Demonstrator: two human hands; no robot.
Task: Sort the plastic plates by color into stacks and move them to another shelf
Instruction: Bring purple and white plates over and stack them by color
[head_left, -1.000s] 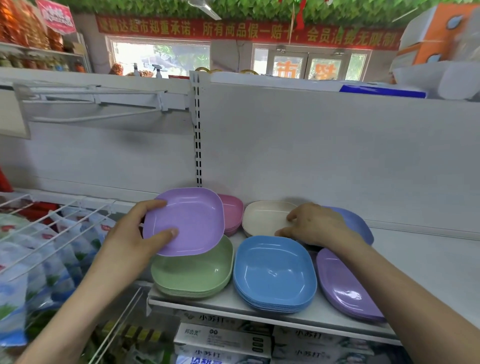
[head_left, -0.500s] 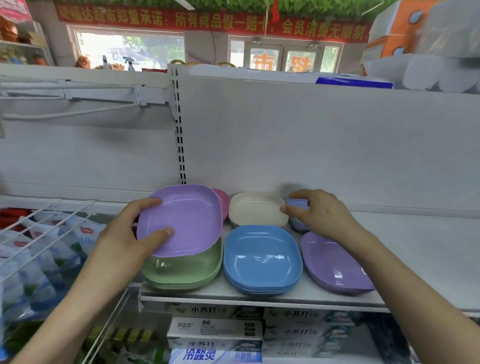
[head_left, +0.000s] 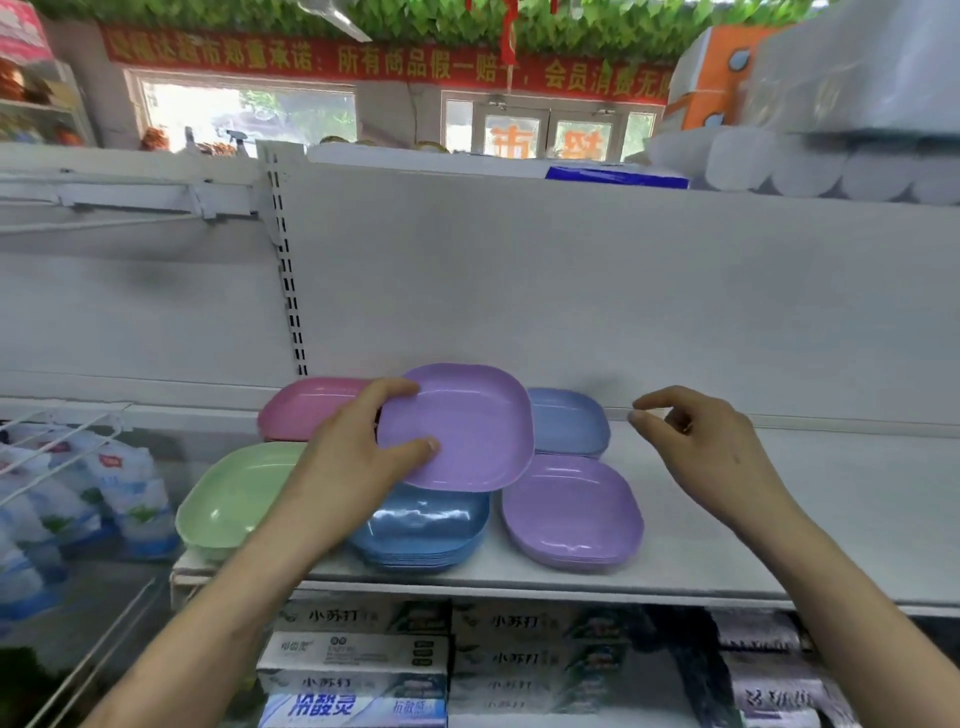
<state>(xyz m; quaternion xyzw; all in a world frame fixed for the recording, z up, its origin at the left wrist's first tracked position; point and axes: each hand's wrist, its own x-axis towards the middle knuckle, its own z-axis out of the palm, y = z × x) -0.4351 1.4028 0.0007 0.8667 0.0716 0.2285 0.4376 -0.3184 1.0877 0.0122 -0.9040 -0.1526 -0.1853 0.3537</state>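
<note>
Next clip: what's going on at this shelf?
A person is sorting coloured plastic plates on a white shelf. The left hand grips a purple plate, held above the blue stack, next to the purple stack. The right hand hovers empty over the shelf, fingers loosely curled. A green stack, pink stack and pale-blue stack lie nearby.

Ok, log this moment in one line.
left hand: holds purple plate | right hand: empty, over shelf | purple stack: front right, untouched
</note>
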